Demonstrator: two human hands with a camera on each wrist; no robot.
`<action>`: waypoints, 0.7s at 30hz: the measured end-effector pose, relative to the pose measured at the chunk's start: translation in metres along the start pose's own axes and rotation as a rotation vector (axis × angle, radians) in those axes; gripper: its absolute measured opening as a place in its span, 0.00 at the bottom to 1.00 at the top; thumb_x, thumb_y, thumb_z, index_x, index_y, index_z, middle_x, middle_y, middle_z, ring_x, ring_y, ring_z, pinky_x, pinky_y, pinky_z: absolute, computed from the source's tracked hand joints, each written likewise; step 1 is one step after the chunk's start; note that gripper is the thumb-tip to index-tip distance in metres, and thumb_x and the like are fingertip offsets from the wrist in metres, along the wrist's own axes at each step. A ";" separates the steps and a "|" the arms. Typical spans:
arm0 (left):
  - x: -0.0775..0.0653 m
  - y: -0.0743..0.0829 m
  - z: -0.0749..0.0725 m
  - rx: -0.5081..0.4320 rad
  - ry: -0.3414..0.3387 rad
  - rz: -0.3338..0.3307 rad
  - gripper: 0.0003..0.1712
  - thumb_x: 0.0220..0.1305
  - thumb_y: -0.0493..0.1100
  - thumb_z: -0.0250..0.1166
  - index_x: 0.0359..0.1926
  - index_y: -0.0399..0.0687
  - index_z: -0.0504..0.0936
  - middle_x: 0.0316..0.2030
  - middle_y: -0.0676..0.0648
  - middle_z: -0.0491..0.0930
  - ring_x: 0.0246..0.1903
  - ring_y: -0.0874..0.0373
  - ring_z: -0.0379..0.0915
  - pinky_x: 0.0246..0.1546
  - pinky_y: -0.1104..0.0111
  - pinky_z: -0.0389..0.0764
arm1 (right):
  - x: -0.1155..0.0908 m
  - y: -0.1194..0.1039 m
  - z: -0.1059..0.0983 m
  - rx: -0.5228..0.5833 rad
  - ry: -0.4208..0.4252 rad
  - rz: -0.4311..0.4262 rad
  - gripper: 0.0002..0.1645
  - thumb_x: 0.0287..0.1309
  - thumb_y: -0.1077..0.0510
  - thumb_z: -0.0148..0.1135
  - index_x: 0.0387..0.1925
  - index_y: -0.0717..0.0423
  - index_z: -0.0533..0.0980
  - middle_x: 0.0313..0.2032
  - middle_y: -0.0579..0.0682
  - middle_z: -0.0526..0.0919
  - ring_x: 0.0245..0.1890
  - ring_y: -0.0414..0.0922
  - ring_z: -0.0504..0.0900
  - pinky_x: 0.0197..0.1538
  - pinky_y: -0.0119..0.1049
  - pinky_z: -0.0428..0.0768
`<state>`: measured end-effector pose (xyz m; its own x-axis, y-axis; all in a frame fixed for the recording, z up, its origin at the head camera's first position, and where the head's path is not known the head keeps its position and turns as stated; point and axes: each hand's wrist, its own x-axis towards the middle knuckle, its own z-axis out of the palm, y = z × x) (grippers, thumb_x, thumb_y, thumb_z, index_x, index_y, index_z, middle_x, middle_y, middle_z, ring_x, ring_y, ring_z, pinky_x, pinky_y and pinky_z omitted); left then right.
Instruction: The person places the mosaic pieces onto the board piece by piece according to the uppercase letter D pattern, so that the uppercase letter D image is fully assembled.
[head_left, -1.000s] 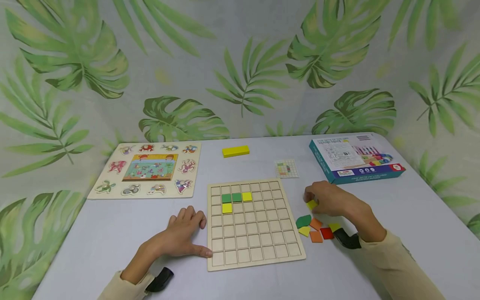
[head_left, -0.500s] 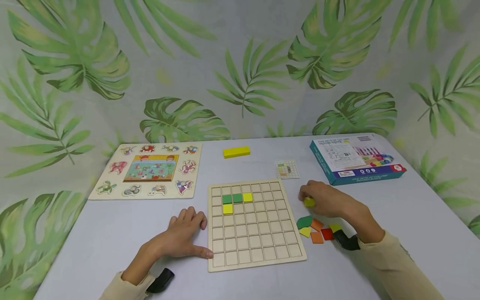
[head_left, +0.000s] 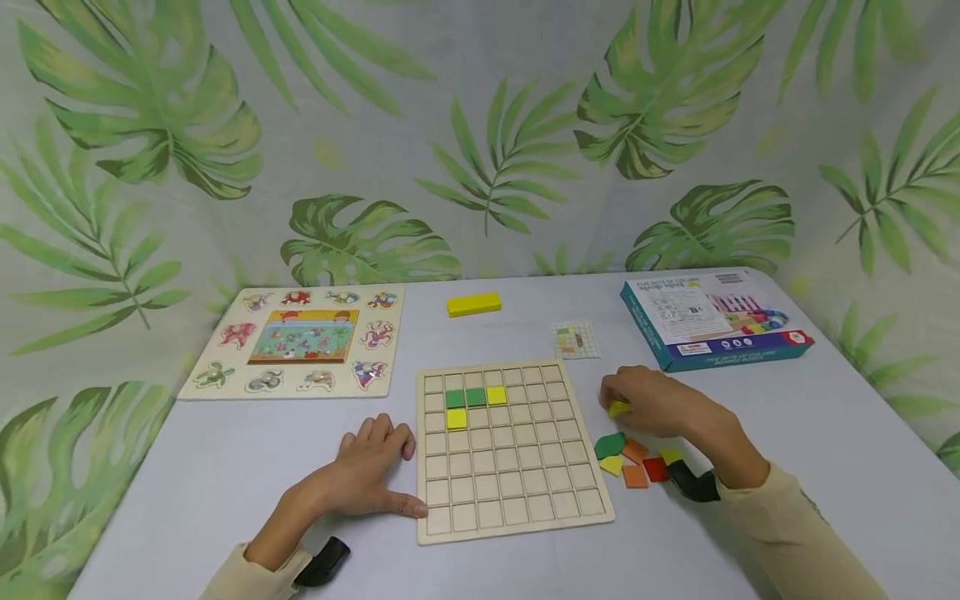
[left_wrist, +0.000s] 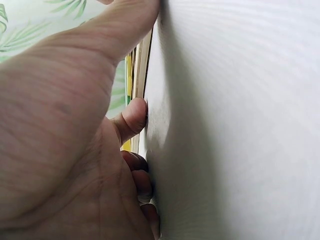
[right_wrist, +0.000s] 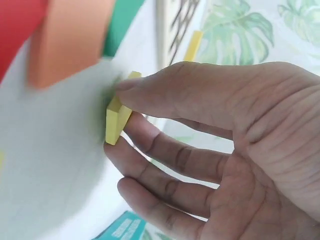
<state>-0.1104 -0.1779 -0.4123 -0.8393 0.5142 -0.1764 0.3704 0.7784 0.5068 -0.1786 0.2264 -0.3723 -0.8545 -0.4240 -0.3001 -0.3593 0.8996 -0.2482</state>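
Between thumb and fingers, my right hand pinches a yellow tile low over the table, right of the wooden grid board. Two green tiles and two yellow tiles lie in the board's upper left cells. My left hand rests on the table with its fingers spread, its thumb touching the board's lower left corner. In the left wrist view the palm hides much of the board. Loose tiles lie below my right hand: a green leaf-shaped one, orange ones, a red one and yellow ones.
A small grid card lies behind the board, and a yellow block sits farther back. At the back left is a sea-animal puzzle board. A teal game box stands at the back right.
My right hand has shifted slightly left and turned the yellow tile a little in its fingers. The left hand stays at the board's corner.
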 end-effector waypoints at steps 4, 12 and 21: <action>0.001 0.001 0.001 0.007 0.005 -0.003 0.39 0.43 0.70 0.75 0.41 0.55 0.63 0.37 0.50 0.55 0.39 0.54 0.51 0.35 0.60 0.50 | -0.003 -0.014 -0.006 0.011 0.006 -0.033 0.11 0.59 0.62 0.66 0.44 0.53 0.80 0.38 0.48 0.79 0.37 0.45 0.74 0.46 0.43 0.78; -0.001 0.002 0.003 -0.002 0.009 -0.007 0.39 0.43 0.71 0.75 0.41 0.56 0.63 0.36 0.51 0.55 0.39 0.54 0.50 0.35 0.60 0.50 | 0.003 -0.052 -0.012 -0.002 0.037 -0.127 0.13 0.60 0.63 0.66 0.47 0.54 0.80 0.42 0.50 0.78 0.38 0.45 0.74 0.45 0.41 0.79; -0.001 -0.003 0.004 0.008 0.013 -0.008 0.39 0.42 0.72 0.75 0.41 0.57 0.63 0.37 0.51 0.55 0.40 0.54 0.51 0.35 0.60 0.50 | 0.017 -0.087 -0.001 -0.051 0.086 -0.254 0.13 0.60 0.61 0.67 0.47 0.54 0.80 0.43 0.50 0.79 0.37 0.43 0.76 0.43 0.41 0.79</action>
<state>-0.1094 -0.1794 -0.4170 -0.8472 0.5036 -0.1690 0.3673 0.7852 0.4985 -0.1622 0.1409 -0.3552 -0.7626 -0.6281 -0.1547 -0.5825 0.7708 -0.2582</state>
